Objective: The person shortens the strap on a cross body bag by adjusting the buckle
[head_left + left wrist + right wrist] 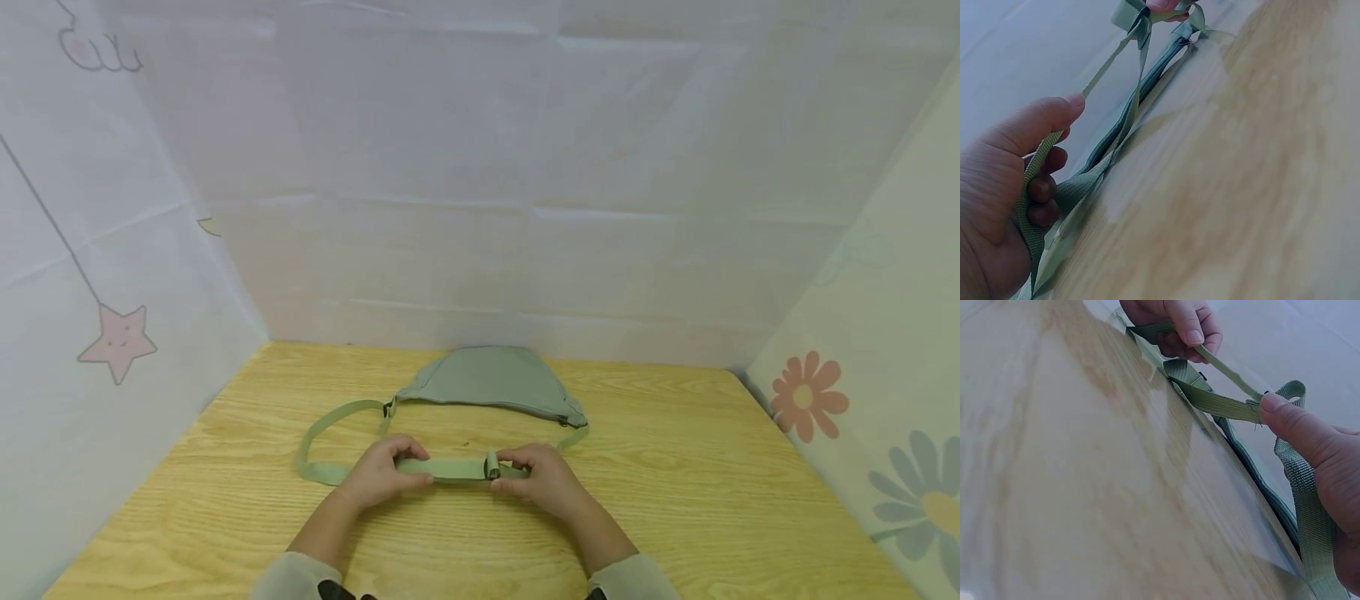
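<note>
A grey-green waist bag [487,379] lies flat on the table, its zip edge toward me. Its green webbing strap [457,470] loops out to the left and runs across in front of the bag. My left hand [382,473] pinches the strap between thumb and fingers; the left wrist view shows the webbing [1034,181] passing through the palm. My right hand [546,482] grips the strap beside a dark slider buckle [491,468], where a short fold of webbing stands up. In the right wrist view the thumb covers most of that buckle.
The wooden table [675,483] reaches back to a white cloth backdrop [510,167]. Cloth side walls stand left and right, with a pink star [118,342] and printed flowers [810,396]. A black strap adjuster [388,408] sits at the bag's left end.
</note>
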{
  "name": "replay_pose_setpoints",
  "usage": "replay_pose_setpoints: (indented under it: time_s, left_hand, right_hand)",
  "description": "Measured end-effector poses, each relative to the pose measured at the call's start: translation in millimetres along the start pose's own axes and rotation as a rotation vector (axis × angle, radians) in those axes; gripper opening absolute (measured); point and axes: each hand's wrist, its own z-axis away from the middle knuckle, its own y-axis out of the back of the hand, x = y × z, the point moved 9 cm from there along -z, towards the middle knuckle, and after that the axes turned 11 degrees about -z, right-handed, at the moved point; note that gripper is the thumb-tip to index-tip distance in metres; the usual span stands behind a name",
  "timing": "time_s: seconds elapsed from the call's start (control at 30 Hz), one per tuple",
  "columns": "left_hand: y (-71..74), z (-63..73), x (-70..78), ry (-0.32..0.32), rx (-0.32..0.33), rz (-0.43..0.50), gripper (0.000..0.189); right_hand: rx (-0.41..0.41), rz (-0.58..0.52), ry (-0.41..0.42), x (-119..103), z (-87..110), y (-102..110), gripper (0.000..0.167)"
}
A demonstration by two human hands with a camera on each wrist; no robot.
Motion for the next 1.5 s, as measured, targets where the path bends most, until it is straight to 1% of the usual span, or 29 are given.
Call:
replay_pose_setpoints:
  time_s: [0.13, 0.37, 0.67, 0.73, 0.93, 1.03, 1.17, 1.27, 1.37, 1.5]
  left_hand:
    - [4.3, 1.7, -2.4, 0.005, 0.016, 0.009, 0.027]
    - [8.1, 3.1, 0.1, 0.002, 0.007, 0.038, 0.027]
    - [14.3, 5.8, -5.9, 0.022, 0.013, 0.017, 0.028]
    - [14.8, 6.5, -7.7, 0.032, 0.014, 0.012, 0.028]
    - [14.6, 7.5, -8.6, 0.035, 0.007, 0.007, 0.03]
    - [16.6, 8.2, -8.2, 0.036, 0.017, 0.022, 0.033]
    - [19.3, 8.6, -7.2, 0.029, 0.034, 0.064, 0.036]
    - [19.1, 7.8, -2.9, 0.001, 0.045, 0.094, 0.036]
    - [16.9, 6.9, 1.9, -0.019, 0.054, 0.114, 0.037]
    - [9.8, 5.0, 5.8, -0.026, 0.033, 0.145, 0.038]
  right_hand:
    - [-0.002, 0.002, -0.001, 0.0, -0.3, 0.0, 0.049]
    - [-0.003, -0.005, -0.012, 1.5, -0.8, 0.1, 0.05]
    - [-0.01, -0.025, 0.003, -0.3, -0.2, 0.3, 0.049]
    - [-0.009, -0.019, 0.007, 0.0, -0.2, 0.2, 0.049]
    - [-0.004, -0.021, 0.012, -0.2, 0.0, 0.3, 0.049]
    - [-0.002, -0.03, 0.015, -0.7, 0.2, 0.1, 0.048]
    - [-0.002, -0.033, 0.017, -1.0, 0.3, -0.5, 0.047]
    - [-0.003, -0.037, 0.015, -0.7, 0.3, -1.0, 0.047]
    - [0.0, -0.04, 0.016, -0.4, 0.1, -1.2, 0.046]
    - [0.01, -0.038, 0.018, -0.1, -0.1, -1.1, 0.046]
